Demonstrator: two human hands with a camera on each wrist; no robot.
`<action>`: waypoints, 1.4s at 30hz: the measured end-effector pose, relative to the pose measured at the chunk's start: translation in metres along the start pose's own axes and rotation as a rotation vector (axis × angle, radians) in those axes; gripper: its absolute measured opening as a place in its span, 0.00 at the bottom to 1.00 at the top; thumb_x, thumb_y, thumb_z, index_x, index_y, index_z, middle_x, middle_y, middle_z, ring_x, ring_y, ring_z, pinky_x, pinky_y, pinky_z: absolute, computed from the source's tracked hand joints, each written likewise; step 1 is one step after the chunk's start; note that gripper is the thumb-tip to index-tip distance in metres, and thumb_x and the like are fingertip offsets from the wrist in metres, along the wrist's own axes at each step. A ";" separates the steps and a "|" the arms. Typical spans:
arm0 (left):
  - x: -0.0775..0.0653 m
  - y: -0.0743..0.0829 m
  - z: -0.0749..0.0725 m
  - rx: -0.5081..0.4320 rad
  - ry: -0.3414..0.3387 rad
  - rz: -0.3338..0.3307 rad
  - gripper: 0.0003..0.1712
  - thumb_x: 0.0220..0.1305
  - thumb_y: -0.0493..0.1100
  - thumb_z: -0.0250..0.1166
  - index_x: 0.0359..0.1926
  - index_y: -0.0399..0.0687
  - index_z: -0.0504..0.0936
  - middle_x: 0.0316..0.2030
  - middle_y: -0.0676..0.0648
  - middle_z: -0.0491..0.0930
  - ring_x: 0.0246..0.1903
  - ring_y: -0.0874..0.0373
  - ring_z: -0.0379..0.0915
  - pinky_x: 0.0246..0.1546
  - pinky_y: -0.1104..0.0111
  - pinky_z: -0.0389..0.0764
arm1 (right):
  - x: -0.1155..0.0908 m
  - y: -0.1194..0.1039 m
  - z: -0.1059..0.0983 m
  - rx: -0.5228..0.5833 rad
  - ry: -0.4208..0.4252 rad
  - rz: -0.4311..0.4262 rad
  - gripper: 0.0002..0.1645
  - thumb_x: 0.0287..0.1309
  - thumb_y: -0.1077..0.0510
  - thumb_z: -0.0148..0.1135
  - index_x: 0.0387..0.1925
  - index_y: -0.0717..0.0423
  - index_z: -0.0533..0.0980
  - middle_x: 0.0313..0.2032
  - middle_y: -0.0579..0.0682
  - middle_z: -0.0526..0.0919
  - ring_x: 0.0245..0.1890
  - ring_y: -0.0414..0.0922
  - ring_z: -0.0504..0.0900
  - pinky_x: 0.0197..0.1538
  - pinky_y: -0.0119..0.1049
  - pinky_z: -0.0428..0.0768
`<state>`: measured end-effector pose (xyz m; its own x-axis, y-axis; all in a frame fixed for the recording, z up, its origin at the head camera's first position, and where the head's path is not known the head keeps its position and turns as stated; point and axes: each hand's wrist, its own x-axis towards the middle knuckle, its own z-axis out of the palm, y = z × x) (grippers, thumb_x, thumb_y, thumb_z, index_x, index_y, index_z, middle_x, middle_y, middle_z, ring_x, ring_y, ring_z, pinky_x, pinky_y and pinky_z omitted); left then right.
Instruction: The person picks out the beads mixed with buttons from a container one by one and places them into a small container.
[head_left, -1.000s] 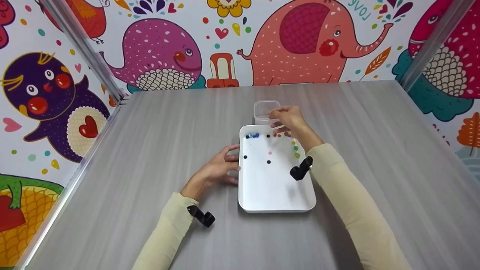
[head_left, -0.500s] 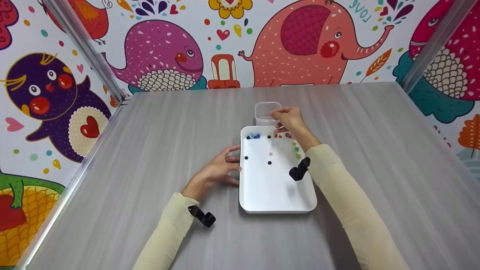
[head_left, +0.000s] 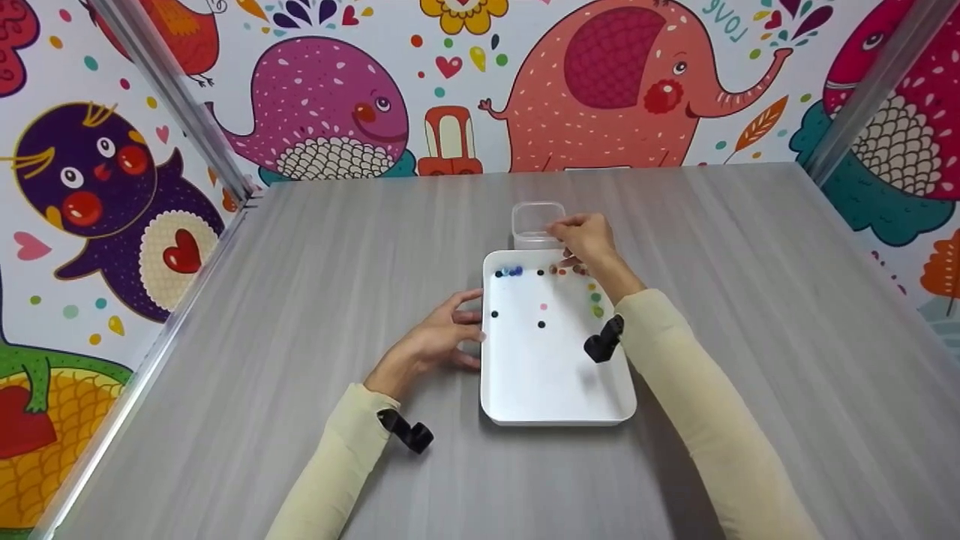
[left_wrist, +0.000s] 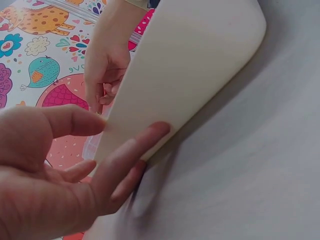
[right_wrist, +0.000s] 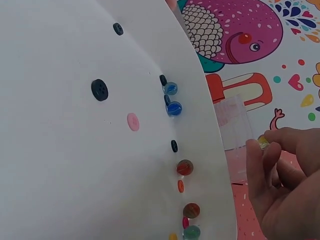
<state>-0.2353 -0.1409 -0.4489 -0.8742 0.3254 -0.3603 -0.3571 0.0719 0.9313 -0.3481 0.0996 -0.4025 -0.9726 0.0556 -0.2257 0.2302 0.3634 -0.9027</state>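
My right hand [head_left: 589, 238] is over the near side of a small clear plastic container [head_left: 538, 238] behind the tray. In the right wrist view its thumb and forefinger pinch a small yellowish marble [right_wrist: 263, 142], partly hidden, beside the container wall. My left hand [head_left: 435, 337] rests against the left side of the white tray [head_left: 555, 397], fingertips on its outer wall. Inside the tray lie black buttons [right_wrist: 99, 90], a pink button [right_wrist: 133, 121], blue marbles [right_wrist: 174, 108], reddish-brown marbles [right_wrist: 185, 167], a green marble [right_wrist: 191, 232] and an orange button [right_wrist: 180, 186].
The tray stands on a grey wood-grain table [head_left: 345, 262]. Behind it rises a wall panel with cartoon animals [head_left: 600, 90], framed by metal posts [head_left: 184, 105]. Most of the buttons and marbles sit along the tray's far and right edges.
The right hand stays at the container with only a slight shift of its fingers. The left hand keeps its place on the tray. The view drifts a little.
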 end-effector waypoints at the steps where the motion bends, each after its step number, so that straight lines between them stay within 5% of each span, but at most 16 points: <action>1: 0.000 0.000 0.000 -0.001 -0.002 0.000 0.46 0.62 0.24 0.57 0.77 0.54 0.54 0.66 0.34 0.64 0.48 0.49 0.77 0.35 0.55 0.90 | 0.000 0.001 0.000 0.002 0.005 -0.004 0.18 0.67 0.51 0.63 0.51 0.58 0.81 0.42 0.53 0.79 0.23 0.41 0.76 0.30 0.34 0.84; 20: -0.001 0.000 0.000 0.015 0.008 0.006 0.46 0.62 0.25 0.59 0.76 0.54 0.56 0.66 0.34 0.66 0.49 0.49 0.77 0.34 0.56 0.90 | -0.002 0.004 0.005 -0.002 0.017 -0.001 0.18 0.67 0.51 0.62 0.51 0.59 0.81 0.37 0.51 0.79 0.21 0.41 0.77 0.27 0.31 0.84; 42: 0.000 0.000 0.000 -0.004 -0.013 0.011 0.46 0.62 0.25 0.58 0.77 0.52 0.54 0.67 0.32 0.65 0.50 0.48 0.76 0.35 0.55 0.90 | -0.009 0.004 0.006 0.048 0.001 0.001 0.19 0.67 0.50 0.62 0.52 0.58 0.80 0.42 0.56 0.81 0.23 0.41 0.77 0.29 0.30 0.86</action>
<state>-0.2351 -0.1413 -0.4485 -0.8738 0.3382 -0.3493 -0.3487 0.0649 0.9350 -0.3381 0.0949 -0.4062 -0.9724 0.0572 -0.2263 0.2326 0.3186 -0.9189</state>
